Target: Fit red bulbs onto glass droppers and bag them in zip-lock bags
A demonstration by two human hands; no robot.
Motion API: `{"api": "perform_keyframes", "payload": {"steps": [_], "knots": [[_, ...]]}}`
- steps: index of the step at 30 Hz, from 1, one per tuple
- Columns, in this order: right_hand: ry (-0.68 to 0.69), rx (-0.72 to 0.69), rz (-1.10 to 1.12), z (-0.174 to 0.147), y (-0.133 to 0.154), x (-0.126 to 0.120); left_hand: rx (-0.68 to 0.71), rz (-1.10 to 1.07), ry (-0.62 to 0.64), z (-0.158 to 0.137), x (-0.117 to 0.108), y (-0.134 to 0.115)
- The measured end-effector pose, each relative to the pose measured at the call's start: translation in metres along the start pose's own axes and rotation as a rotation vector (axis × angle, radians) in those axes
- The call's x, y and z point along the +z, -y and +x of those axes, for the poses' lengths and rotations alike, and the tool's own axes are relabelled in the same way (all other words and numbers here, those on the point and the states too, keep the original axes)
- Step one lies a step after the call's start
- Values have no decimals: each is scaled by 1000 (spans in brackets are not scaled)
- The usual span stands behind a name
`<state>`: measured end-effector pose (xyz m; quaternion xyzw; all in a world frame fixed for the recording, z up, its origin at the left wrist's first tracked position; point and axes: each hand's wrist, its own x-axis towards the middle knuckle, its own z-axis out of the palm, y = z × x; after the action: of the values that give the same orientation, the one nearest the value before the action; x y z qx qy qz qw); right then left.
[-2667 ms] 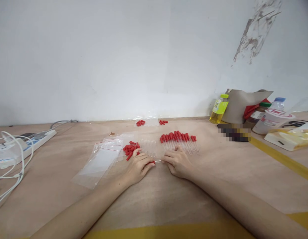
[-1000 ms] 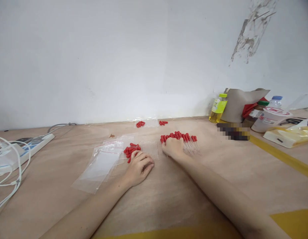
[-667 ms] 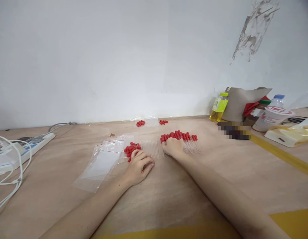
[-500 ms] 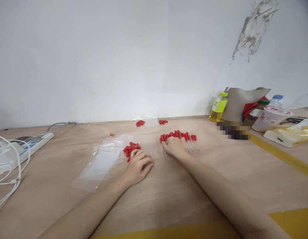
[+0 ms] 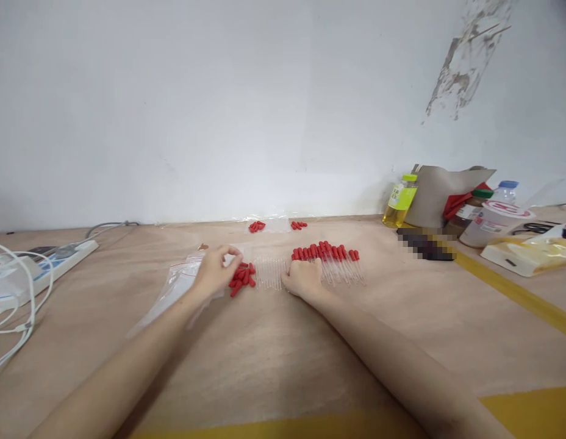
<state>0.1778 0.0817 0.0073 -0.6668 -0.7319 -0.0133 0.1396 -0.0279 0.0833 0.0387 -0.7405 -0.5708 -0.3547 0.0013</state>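
Note:
My left hand [image 5: 215,269] hovers at the left of a loose pile of red rubber dropper bulbs [image 5: 241,278], thumb and forefinger curved with a gap between them and nothing visible in it. Right of the pile lies a row of clear glass dropper tubes [image 5: 269,273] without bulbs. My right hand [image 5: 305,277] is closed, its fingertips down at the right end of that row; whether they pinch a tube is hidden. Just beyond and right of it, several droppers with red bulbs [image 5: 327,250] lie side by side, tubes pointing toward me.
Clear zip bags [image 5: 173,286] lie under and beyond my left forearm. Two small groups of red bulbs [image 5: 257,227] sit by the wall on clear plastic. A power strip [image 5: 72,268] with white cables is at left; a yellow-capped bottle [image 5: 401,201], tub [image 5: 496,224] and other items stand at right.
My left hand has lifted off the table and moved left and away from me, its thumb and forefinger parting. My right hand has shifted left, from the bulbed droppers to the bare tubes.

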Motion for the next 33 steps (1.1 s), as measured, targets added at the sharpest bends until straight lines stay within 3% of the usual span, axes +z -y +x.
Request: {"api": "perform_keyframes", "payload": {"steps": [2, 7, 14, 17, 21, 24, 27, 30, 33], "knots": [[1, -4, -3, 0, 1, -1, 0, 31, 248, 24, -8, 18], [-15, -27, 19, -2, 4, 0, 65, -12, 474, 62, -1, 40], [-113, 20, 118, -2, -8, -11, 93, -30, 743, 75, 20, 48], [-142, -14, 232, -5, -25, -15, 107, -27, 721, 77, 18, 51], [-196, -206, 385, -18, -55, -11, 142, -34, 526, 68, 7, 42], [-280, -328, 382, -29, -74, -7, 167, -58, 329, 39, 8, 21], [-331, -376, 370, -37, -80, -4, 232, -102, 205, -5, 25, -7], [-352, -432, 361, -45, -76, -3, 346, -75, 178, -42, 44, -32], [-356, -524, 347, -53, -70, -1, 334, -38, 161, -59, 51, -46]]}}
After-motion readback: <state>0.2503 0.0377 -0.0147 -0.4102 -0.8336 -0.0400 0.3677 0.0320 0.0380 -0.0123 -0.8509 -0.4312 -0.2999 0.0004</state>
